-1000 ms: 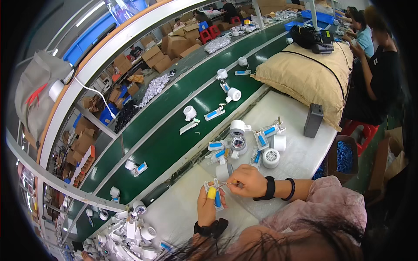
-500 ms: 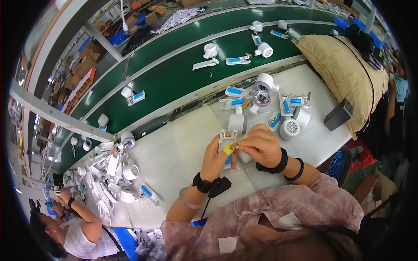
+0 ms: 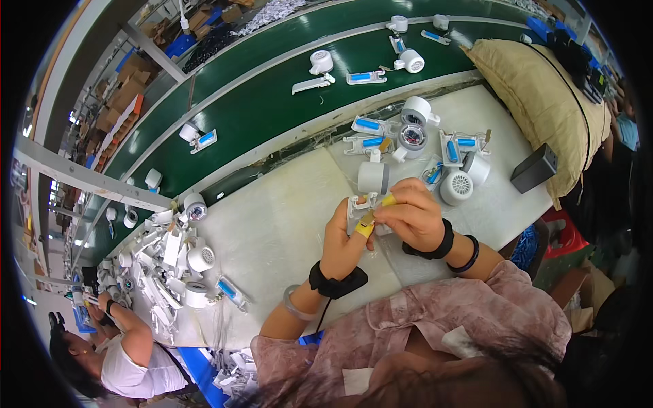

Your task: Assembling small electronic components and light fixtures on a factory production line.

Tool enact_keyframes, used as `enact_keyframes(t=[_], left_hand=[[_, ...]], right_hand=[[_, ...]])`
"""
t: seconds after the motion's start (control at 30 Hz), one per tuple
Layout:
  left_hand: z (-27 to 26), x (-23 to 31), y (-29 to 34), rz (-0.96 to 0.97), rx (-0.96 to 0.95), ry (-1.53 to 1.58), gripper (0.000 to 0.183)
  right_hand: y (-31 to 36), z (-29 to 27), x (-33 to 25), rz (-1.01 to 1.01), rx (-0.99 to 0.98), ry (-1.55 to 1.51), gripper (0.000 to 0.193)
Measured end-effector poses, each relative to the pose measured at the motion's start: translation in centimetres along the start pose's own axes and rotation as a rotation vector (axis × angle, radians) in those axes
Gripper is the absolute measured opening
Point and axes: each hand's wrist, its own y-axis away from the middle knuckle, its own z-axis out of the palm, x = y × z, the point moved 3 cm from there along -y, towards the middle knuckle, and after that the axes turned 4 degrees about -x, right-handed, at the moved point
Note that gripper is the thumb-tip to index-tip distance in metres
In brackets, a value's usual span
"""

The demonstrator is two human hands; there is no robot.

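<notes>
My left hand (image 3: 339, 243) is closed round a white plastic handle housing (image 3: 358, 204), whose lower part is hidden by my fingers. Yellow wrapping covers the left thumb tip and a right fingertip. My right hand (image 3: 416, 216) meets it there, pinching a small brownish board (image 3: 368, 219) over the housing. Just beyond my hands lies a white fan head (image 3: 373, 175). To its right are another fan head with a round grille (image 3: 456, 188) and open white housings with blue battery cells (image 3: 450, 151).
A green conveyor belt (image 3: 258, 129) carrying fan parts runs behind the pale worktable (image 3: 272, 204). White parts are heaped at the left (image 3: 166, 262). A black box (image 3: 534, 168) and a beige sack (image 3: 537, 102) stand at the right. A co-worker (image 3: 129, 353) sits at lower left.
The view has shifted slightly. My left wrist has turned, and the housing sits more tilted between my hands. Both hands remain together at the small board.
</notes>
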Motion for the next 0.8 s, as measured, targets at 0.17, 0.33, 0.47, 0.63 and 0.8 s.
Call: enact_keyframes(t=[0.17,0.33,0.47,0.63,0.8], left_hand=[[-0.07,-0.31,0.33,0.050,-0.008,-0.070,0.031],[0.04,-0.31,0.31,0.059,-0.028,-0.025,0.036],[0.23,-0.07,0.32,0.076,-0.033,-0.077,0.035],[0.15,-0.32,0.30,0.074,-0.036,-0.138,0.034],[0.08,-0.13,0.49,0.151,-0.095,-0.062,0.040]], right_hand=[[0.30,-0.02,0.33,-0.006,-0.016,-0.001,0.027],[0.09,0.08,0.32,0.001,-0.032,0.000,0.029],[0.14,0.12,0.27,0.016,-0.016,0.006,0.028],[-0.13,0.18,0.21,-0.017,0.016,0.059,0.025],[-0.25,0.24,0.11,0.007,0.026,0.029,0.025]])
